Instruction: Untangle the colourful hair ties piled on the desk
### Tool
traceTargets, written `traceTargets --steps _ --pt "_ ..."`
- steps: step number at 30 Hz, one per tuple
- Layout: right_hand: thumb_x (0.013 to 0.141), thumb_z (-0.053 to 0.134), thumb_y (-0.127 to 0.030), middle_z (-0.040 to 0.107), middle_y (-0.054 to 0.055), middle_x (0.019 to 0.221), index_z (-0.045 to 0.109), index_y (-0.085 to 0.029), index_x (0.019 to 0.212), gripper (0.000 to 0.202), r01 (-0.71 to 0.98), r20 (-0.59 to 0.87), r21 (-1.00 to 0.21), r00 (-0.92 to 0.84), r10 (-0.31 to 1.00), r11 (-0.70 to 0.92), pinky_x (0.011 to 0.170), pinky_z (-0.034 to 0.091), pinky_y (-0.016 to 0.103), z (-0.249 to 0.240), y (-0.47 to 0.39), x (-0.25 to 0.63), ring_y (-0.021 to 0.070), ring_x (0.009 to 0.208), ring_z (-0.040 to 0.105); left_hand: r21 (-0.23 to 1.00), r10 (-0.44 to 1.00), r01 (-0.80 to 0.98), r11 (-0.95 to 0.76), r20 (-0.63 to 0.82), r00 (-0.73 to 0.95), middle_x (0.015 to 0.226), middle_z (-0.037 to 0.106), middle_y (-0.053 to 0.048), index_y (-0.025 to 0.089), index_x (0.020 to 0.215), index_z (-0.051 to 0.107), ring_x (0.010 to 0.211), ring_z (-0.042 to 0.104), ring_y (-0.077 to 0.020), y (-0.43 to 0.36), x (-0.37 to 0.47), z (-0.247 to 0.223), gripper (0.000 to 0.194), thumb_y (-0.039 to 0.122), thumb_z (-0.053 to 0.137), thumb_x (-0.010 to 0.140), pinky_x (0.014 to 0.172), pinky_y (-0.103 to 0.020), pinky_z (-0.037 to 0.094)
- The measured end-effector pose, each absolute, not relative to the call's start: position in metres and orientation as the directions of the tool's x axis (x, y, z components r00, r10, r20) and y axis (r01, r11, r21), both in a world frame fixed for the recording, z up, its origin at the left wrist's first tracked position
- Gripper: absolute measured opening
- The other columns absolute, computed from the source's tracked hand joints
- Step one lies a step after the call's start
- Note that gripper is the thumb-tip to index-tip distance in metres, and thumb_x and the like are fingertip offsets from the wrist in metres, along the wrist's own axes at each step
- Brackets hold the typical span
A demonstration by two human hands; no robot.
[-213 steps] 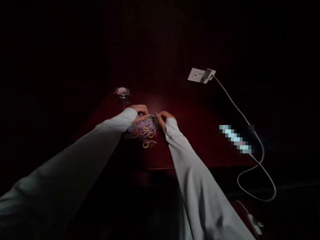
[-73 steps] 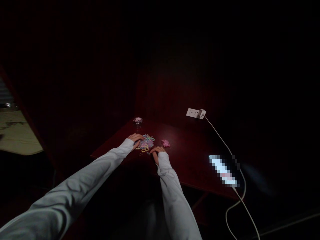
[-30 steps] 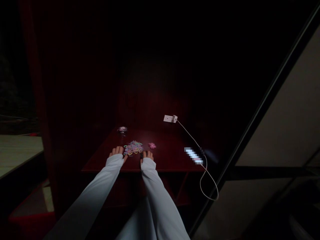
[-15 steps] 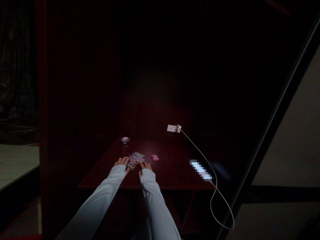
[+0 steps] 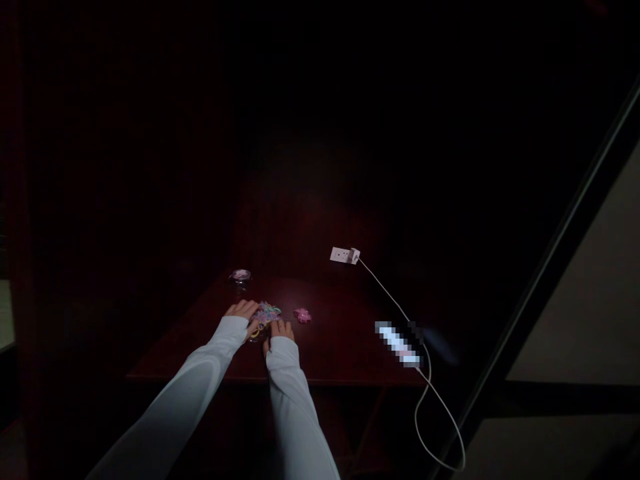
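Loosely heaped on the smooth, dark red table [image 5: 345,350], a pile of small bands [image 5: 269,312] is framed by two bare hands, its lilac, mint and yellow loops tangled together, with rounded yellow ones seen at the near edge. The pile's left side is met by the left hand [image 5: 243,311], its fingers laid low and slightly bent; its near right edge is met by the right hand [image 5: 281,330], the fingers bent downward. Whether any band is pinched by either hand cannot be made out in the dim light. Both arms are covered by pale, softly creased sleeves [image 5: 197,377]. Just right of the pile, a compact, glossy pink cluster [image 5: 303,315] is set apart on the wood.

Farther back on the left, a small rounded jar [image 5: 241,275] is seen, clear-sided and topped in pale pink; its contents cannot be discerned. On the right, a bright slab [image 5: 397,344], blurred into squares, is joined by a thin white cable [image 5: 383,287] to a boxy plug [image 5: 354,256] fitted in a flat white wall socket [image 5: 340,255]
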State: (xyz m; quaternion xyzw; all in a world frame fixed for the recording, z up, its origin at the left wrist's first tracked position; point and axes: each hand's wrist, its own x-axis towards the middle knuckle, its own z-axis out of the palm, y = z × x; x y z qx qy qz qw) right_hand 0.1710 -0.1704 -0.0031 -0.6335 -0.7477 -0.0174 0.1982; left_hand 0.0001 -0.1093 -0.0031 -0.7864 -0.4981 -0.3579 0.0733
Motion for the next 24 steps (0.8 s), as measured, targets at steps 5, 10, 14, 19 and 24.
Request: traceTargets --steps 5,10,14,19,24 --pt "0.092 0.069 -0.027 0.057 0.017 0.158 0.062 -0.025 0.151 0.060 0.943 0.347 -0.280 -0.076 0.935 0.180 0.111 0.048 0.049 0.001 -0.170 0.170 0.0355 0.135 0.055 0.261 0.775 0.849 -0.460 0.585 0.240 0.132 0.075 -0.012 0.022 0.122 0.073 0.124 0.063 -0.0354 -0.115 -0.006 0.008 0.037 0.031 0.066 0.087 0.101 -0.045 0.052" --pt "0.095 0.067 -0.034 0.053 0.016 0.161 0.056 -0.025 0.158 0.065 0.930 0.356 -0.321 -0.058 0.933 0.180 0.111 0.044 0.047 0.003 -0.167 0.172 0.0348 0.135 0.051 0.346 0.786 0.835 -0.428 0.598 0.156 0.138 0.072 -0.009 0.023 0.129 0.069 0.122 0.063 -0.0325 -0.106 -0.010 -0.002 0.043 0.026 0.065 0.086 0.100 -0.042 0.054" --pt "0.094 0.070 -0.031 0.053 0.015 0.163 0.053 -0.027 0.162 0.070 0.935 0.337 -0.312 -0.054 0.940 0.165 0.111 0.045 0.045 0.003 -0.158 0.172 0.0337 0.136 0.053 0.388 0.787 0.781 -0.489 0.582 0.204 0.144 0.071 -0.006 0.027 0.134 0.068 0.122 0.064 -0.0299 -0.094 -0.009 -0.013 0.051 0.024 0.067 0.083 0.104 -0.039 0.054" --pt "0.097 0.066 -0.030 0.052 0.015 0.165 0.052 -0.025 0.163 0.067 0.926 0.328 -0.333 -0.065 0.942 0.180 0.117 0.044 0.044 0.003 -0.149 0.168 0.0328 0.140 0.052 0.372 0.808 0.781 -0.502 0.525 0.269 0.144 0.070 -0.008 0.026 0.136 0.071 0.121 0.066 -0.0318 -0.093 -0.008 -0.014 0.057 0.025 0.075 0.079 0.104 -0.041 0.055" --pt "0.098 0.065 -0.030 0.063 0.014 0.151 0.061 -0.023 0.155 0.057 0.923 0.327 -0.360 -0.014 0.945 0.139 0.115 0.047 0.039 0.000 -0.148 0.164 0.0293 0.133 0.058 0.376 0.789 0.758 -0.534 0.545 0.285 0.134 0.074 -0.006 0.028 0.134 0.073 0.117 0.068 -0.0287 -0.090 -0.011 -0.019 0.049 0.027 0.071 0.084 0.104 -0.039 0.056"
